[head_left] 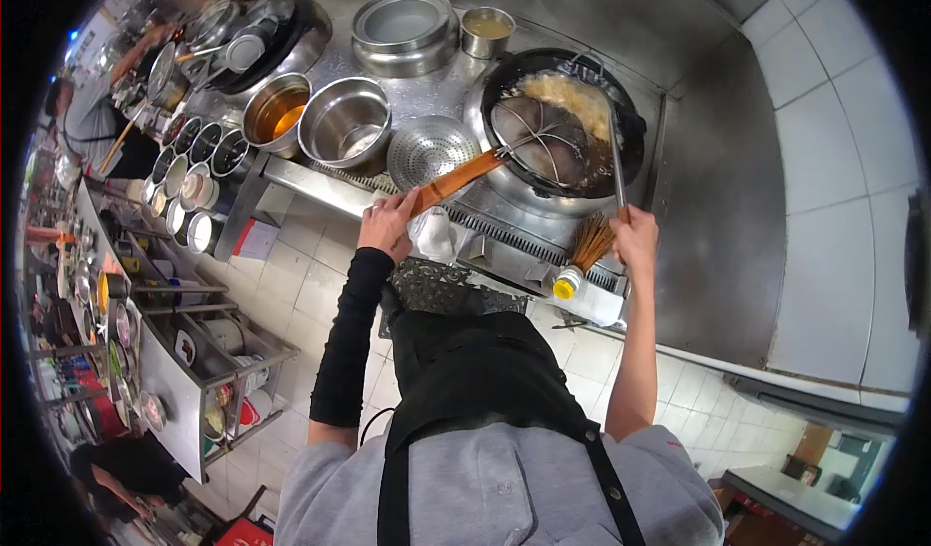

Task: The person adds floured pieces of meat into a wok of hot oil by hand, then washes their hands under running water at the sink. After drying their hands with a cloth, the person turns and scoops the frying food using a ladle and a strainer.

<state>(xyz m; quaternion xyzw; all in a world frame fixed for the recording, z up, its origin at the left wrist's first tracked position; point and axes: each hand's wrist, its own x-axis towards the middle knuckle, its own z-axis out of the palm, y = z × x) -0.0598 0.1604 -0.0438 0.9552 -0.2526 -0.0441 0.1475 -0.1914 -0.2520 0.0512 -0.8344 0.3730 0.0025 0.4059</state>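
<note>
My left hand (pixel 388 228) is closed around the flat wooden handle of a large wire skimmer (pixel 456 179). The skimmer's round mesh head lies over the dark wok (pixel 632 148), in the hot oil. Pale foaming food (pixel 562 92) bubbles at the wok's far side. My right hand (pixel 635 240) grips a long-handled metal wok tool (pixel 618 163) that reaches into the wok; its head cannot be made out. Just left of my right hand are a bamboo brush (pixel 592 242) and a yellow-capped bottle (pixel 568 282).
A perforated metal bowl (pixel 432 153), an empty-looking steel pot (pixel 344 124) and a pot of amber liquid (pixel 276 114) stand left of the wok. Behind are a lidded pot (pixel 402 27) and a steel cup (pixel 487 32). Seasoning containers (pixel 199 187) and co-workers are at the left.
</note>
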